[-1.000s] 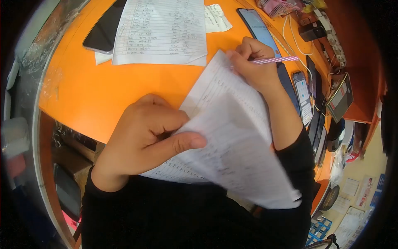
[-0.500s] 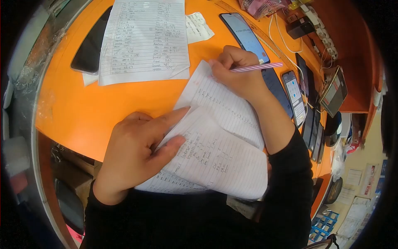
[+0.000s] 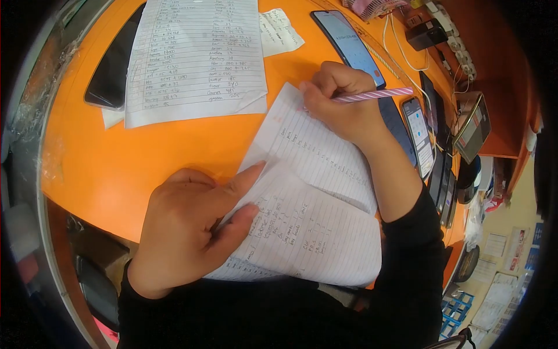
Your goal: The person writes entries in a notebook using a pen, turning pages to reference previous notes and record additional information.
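Note:
An open lined notebook (image 3: 314,232) with handwriting lies at the orange table's near edge. My left hand (image 3: 195,224) pinches the raised left edge of one of its pages between thumb and index finger. My right hand (image 3: 346,102) holds a pink-and-white striped pen (image 3: 383,94) and rests on the notebook's upper page; the pen's tip is hidden behind my fingers. Beyond the notebook, a handwritten lined sheet (image 3: 197,58) lies on the table (image 3: 157,145), with a small torn note (image 3: 279,32) beside it.
A dark phone (image 3: 113,70) lies at the upper left. On the right are a lit phone (image 3: 349,46), another lit phone (image 3: 419,131), several dark phones, white cables, a black adapter (image 3: 426,35) and a power strip (image 3: 456,43). A ruler lies at the top.
The page that was lifted and blurred has come down flatter over the notebook's lower part. My left hand has moved slightly down and left with its edge. The pen stays in my right hand.

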Motion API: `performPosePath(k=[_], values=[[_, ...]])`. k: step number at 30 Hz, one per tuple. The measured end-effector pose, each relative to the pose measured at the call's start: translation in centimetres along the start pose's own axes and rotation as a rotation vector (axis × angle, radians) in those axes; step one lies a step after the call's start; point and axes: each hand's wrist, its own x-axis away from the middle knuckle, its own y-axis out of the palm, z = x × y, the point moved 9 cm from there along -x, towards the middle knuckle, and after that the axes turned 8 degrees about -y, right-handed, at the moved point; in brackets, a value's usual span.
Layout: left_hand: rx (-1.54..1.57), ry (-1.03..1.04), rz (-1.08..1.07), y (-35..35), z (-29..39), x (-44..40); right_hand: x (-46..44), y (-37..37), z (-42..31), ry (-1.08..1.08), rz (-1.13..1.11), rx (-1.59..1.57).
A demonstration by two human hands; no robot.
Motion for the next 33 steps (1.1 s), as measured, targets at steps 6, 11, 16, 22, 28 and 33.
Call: performPosePath(k=[6, 11, 16, 22, 28, 33], values=[[-0.001, 0.008, -0.009, 0.12, -0.13, -0.02, -0.16, 0.09, -0.36, -0.045, -0.011, 0.028], [0.003, 0.017, 0.006, 0.17, -0.10, 0.01, -0.15, 0.14, -0.13, -0.034, -0.009, 0.000], [-0.045, 0.052, 0.018, -0.20, 0.57, -0.28, -0.16, 0.26, -0.14, -0.040, -0.007, -0.041], [-0.054, 0.049, 0.012, -0.22, 0.54, -0.30, -0.18, 0.23, -0.12, -0.015, -0.012, -0.006], [-0.008, -0.004, -0.004, 0.12, -0.08, 0.01, -0.18, 0.21, -0.81, -0.089, -0.020, 0.050], [-0.007, -0.005, -0.005, 0.17, -0.10, -0.05, -0.23, 0.12, -0.88, -0.103, -0.016, 0.084]])
